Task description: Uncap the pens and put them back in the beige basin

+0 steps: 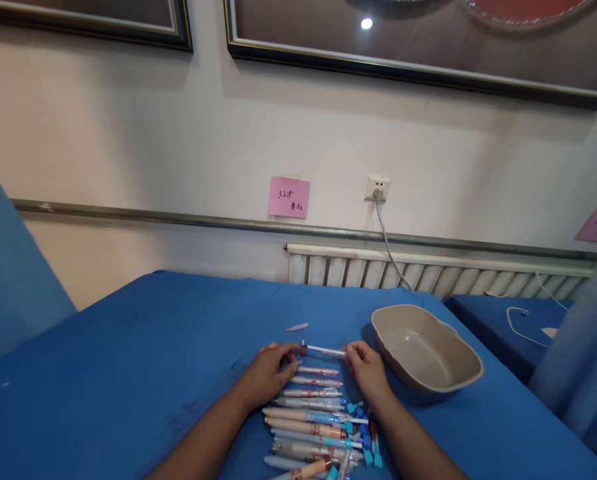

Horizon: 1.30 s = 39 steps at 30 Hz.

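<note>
A slim white pen (pixel 325 351) with a dark end lies crosswise between my two hands. My right hand (pixel 369 375) pinches its right end. Around its left end, the fingers of my left hand (pixel 271 375) are curled and closed; the exact contact there is hard to see. Below my hands, several pens lie side by side in a column. Pink-patterned pens (pixel 318 382) are nearest my hands, and peach-coloured pens (pixel 298 425) lie lower down. Small turquoise pieces (pixel 368 457) stick out at their right ends. A single pale pen (pixel 297 327) rests apart, beyond my hands.
A beige plastic basin (pixel 418 333) stands on the blue-covered table (pixel 128 347), right of my right hand. Behind are a radiator (pixel 348 270), a wall rail (pixel 203 220) and a plugged-in socket (pixel 377 189). Blue curtains (pixel 13 267) hang at both sides; another blue-covered surface (pixel 503 320) lies right.
</note>
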Tool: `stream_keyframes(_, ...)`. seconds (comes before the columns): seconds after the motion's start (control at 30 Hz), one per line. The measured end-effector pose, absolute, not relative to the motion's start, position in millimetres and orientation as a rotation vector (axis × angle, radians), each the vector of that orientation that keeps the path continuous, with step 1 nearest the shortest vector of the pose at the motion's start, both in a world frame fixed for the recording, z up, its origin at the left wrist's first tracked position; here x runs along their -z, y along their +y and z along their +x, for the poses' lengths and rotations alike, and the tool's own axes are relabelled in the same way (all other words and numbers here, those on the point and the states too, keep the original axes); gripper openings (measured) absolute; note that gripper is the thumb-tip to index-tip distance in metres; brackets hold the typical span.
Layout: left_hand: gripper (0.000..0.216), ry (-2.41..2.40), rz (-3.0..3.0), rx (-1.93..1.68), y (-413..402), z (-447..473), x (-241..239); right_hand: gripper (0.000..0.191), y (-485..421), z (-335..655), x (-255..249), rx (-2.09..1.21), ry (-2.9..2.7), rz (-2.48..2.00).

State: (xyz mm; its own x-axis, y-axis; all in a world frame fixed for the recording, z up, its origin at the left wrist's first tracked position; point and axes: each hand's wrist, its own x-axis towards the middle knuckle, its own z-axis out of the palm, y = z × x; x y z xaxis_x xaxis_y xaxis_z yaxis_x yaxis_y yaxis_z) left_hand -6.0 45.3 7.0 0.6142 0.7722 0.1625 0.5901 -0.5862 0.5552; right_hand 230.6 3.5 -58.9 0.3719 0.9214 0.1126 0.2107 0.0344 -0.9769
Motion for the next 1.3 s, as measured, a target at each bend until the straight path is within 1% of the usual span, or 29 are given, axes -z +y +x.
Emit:
stream_keyframes(0.1, 0.035, 1.193, 2.302, -0.593, 47, -4, -3, 0.034, 2, 228, 57, -0.765, -1.139, -1.453)
stream_keyframes(0.27, 0.027, 1.222, 2.412, -0.64, 49, 0, -3, 0.033, 0, 224, 53, -0.757, -1.199, -1.448)
stream_keyframes(0.53, 0.035, 1.029, 2.517, -0.7, 47, 2, 0, 0.033, -1, 221, 51, -0.743, -1.235, -1.463)
stream_keyframes(0.6, 0.031, 1.016, 2.518, -0.695, 46, 3, 0, 0.032, -2, 221, 51, -0.742, -1.245, -1.466)
stream_keyframes(0.7, 0.02, 1.049, 2.516, -0.649, 46, 4, -1, 0.031, -1, 221, 51, -0.75, -1.256, -1.458)
stream_keyframes(0.97, 0.016, 1.06, 2.559, -0.614, 45, 6, -4, 0.036, 1, 220, 55, -0.776, -1.247, -1.463)
stream_keyframes(1.13, 0.022, 1.149, 2.549, -0.641, 51, -1, -3, 0.038, 5, 229, 60, -0.667, -1.202, -1.559)
stream_keyframes(1.3, 0.042, 1.317, 2.454, -0.683, 55, -3, 4, 0.031, 2, 235, 56, -0.52, -1.23, -1.657)
